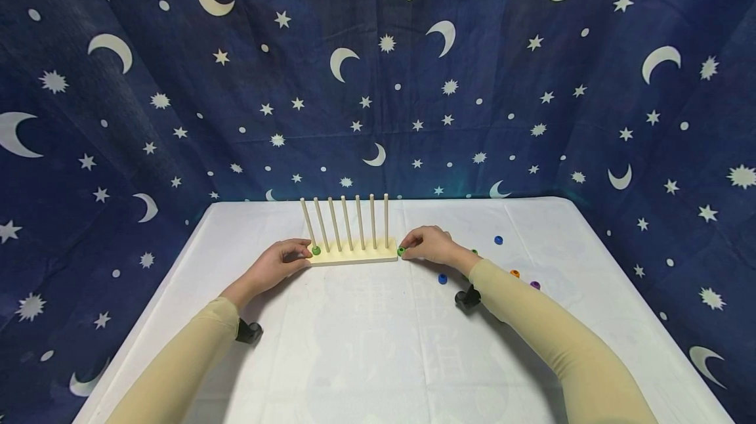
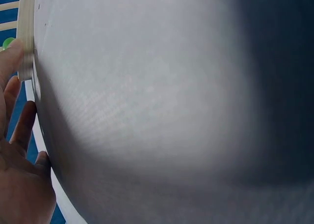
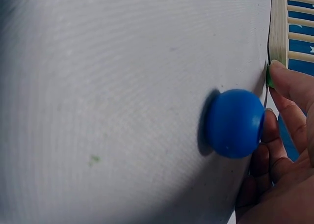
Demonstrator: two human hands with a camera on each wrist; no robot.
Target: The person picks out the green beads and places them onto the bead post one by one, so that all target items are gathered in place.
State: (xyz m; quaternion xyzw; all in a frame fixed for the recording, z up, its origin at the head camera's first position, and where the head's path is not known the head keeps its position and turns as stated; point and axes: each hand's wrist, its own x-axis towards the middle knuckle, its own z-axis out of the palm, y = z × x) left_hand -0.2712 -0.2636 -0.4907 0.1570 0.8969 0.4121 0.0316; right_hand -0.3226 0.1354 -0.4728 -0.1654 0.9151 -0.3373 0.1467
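Note:
A pale wooden peg board (image 1: pixel 360 255) with several upright pegs stands toward the back of the white table. My left hand (image 1: pixel 276 262) grips its left end, thumb at the front edge (image 2: pixel 26 37). Close to those fingers, a green bead (image 1: pixel 316 251) sits at the bottom of the leftmost peg. At the board's right end my right hand (image 1: pixel 434 245) pinches another green bead (image 1: pixel 401 251) between thumb and index finger, low by the tabletop. The right wrist view shows that bead (image 3: pixel 269 79) mostly covered by the thumb, and a blue bead (image 3: pixel 235 123) near the other fingers.
On the right side of the table (image 1: pixel 366 358) lie a far blue bead (image 1: pixel 499 239), an orange bead (image 1: pixel 515 274) and a purple bead (image 1: pixel 535 285). A further green bead (image 1: pixel 474 251) shows partly behind the right wrist. A dark blue curtain (image 1: pixel 378 102) hangs behind.

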